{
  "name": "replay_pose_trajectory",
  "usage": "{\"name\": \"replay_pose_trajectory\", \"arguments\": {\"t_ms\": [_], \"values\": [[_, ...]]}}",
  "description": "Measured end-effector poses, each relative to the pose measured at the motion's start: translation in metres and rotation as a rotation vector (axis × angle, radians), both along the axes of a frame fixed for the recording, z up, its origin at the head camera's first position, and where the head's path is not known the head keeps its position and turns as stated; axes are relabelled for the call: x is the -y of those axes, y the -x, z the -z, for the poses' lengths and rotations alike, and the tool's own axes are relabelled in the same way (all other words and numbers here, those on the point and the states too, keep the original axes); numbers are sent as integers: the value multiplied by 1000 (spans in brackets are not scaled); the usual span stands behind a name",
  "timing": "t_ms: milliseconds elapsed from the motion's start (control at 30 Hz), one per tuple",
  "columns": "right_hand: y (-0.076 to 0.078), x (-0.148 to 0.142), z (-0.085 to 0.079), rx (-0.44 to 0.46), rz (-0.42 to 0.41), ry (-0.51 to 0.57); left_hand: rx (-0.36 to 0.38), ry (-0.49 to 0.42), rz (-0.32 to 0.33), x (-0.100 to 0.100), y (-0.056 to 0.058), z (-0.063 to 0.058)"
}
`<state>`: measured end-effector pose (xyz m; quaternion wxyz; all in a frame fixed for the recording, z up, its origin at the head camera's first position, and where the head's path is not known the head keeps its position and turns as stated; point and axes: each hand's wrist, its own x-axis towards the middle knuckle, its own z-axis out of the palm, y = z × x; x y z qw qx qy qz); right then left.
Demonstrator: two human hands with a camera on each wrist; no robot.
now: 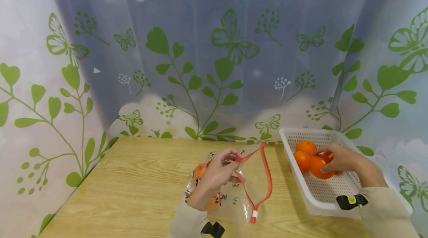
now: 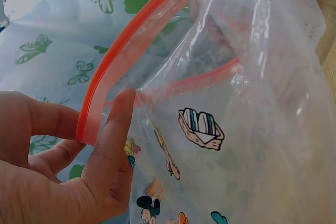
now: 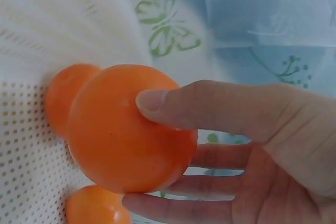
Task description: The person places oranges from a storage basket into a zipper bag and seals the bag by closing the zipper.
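Wood-grain table (image 1: 133, 178) — leaf-and-butterfly curtain (image 1: 207, 52); white basket (image 1: 321, 197)

Three oranges (image 1: 309, 160) in one white basket (image 1: 321, 193), one printed zip bag (image 1: 234, 197), two hands.

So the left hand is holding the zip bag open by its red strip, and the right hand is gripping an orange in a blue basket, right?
Not quite: the basket is white, as the head view shows. The left hand does hold the zip bag open, and the right hand grips an orange.

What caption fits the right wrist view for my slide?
Right hand grips an orange above a white perforated basket holding two more oranges.
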<state>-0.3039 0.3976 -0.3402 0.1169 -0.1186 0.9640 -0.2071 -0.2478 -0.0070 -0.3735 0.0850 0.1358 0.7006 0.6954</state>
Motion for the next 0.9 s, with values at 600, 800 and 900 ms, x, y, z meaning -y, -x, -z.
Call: {"name": "replay_pose_trajectory", "arguments": {"t_ms": [600, 800, 900], "values": [[-33, 20, 9, -311, -97, 108, -22, 19, 1, 1, -1, 1], [-44, 28, 10, -376, -47, 77, -24, 13, 10, 0, -1, 2], [-50, 32, 11, -421, -31, 59, -22, 13, 10, 0, -1, 2]]}}
